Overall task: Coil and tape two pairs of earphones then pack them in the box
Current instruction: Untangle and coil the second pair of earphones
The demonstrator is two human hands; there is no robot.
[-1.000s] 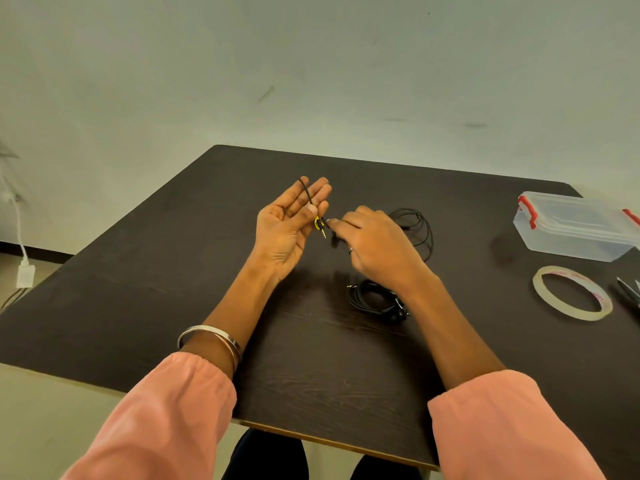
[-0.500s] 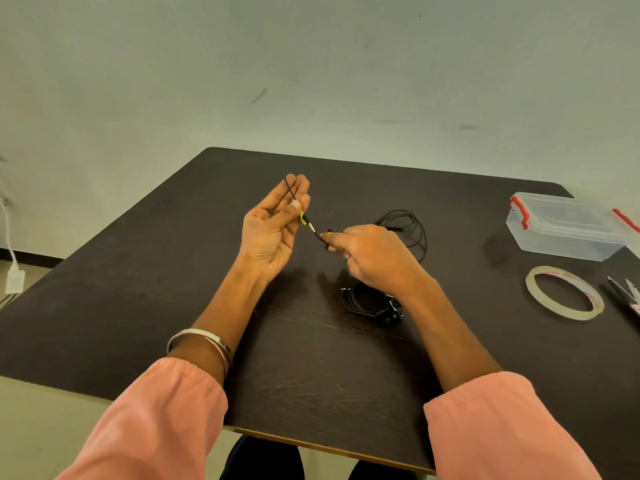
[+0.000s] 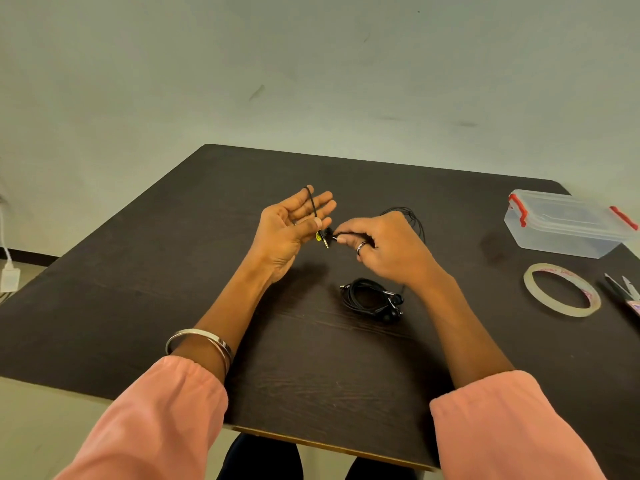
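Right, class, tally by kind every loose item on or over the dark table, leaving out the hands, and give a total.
Earphones: 2, one held, one bundled on the table
Plastic box: 1
Tape roll: 1
Scissors: 1, partly out of view
Total: 5

- Coiled earphones (image 3: 372,299) lie mid-tabletop (image 3: 138,271), under the right wrist.
- Loose cable (image 3: 414,220) lies behind the hands.
- Box (image 3: 568,223) sits far right; tape roll (image 3: 561,289) lies before it, scissors (image 3: 623,291) just right of the tape.
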